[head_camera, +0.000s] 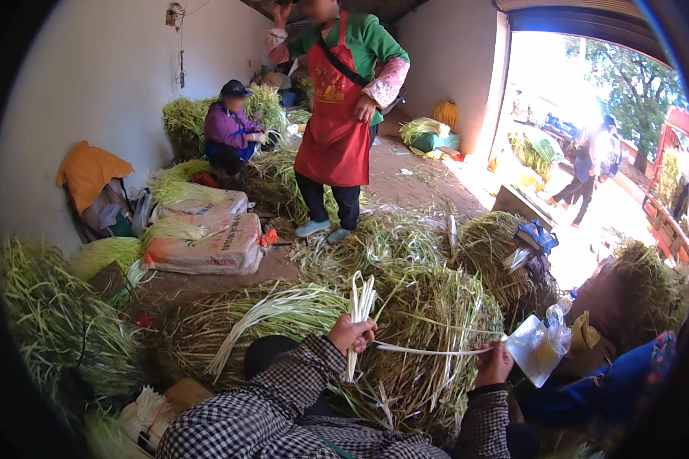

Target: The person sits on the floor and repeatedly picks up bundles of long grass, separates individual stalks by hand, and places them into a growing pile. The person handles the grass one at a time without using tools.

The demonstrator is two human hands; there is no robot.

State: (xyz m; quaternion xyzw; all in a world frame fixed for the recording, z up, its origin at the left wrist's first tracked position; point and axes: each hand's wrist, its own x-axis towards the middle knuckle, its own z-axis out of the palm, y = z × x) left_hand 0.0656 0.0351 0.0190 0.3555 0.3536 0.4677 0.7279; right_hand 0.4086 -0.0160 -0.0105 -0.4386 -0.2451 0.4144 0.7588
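Observation:
My left hand point(351, 335) grips a small bunch of white stalks point(363, 297), held nearly upright, with ends showing above and below the fist. Out to the right, my right hand point(493, 366) pinches a long, thin pale stalk point(430, 350) that reaches left towards the bunch. A second thin strand runs just above that stalk. Below both hands lies a big heap of leafy green and straw-coloured stalks point(425, 304). Left of my left hand, loose white stalks with green leaves point(247, 321) rest across another bundle point(206, 327).
A person in a red apron point(336, 115) stands ahead; another person in purple point(229, 129) squats by the wall. Printed sacks point(206, 246) lie left. A white tray point(528, 350) with a plastic bag sits right. The doorway point(557, 115) opens onto a sunlit street.

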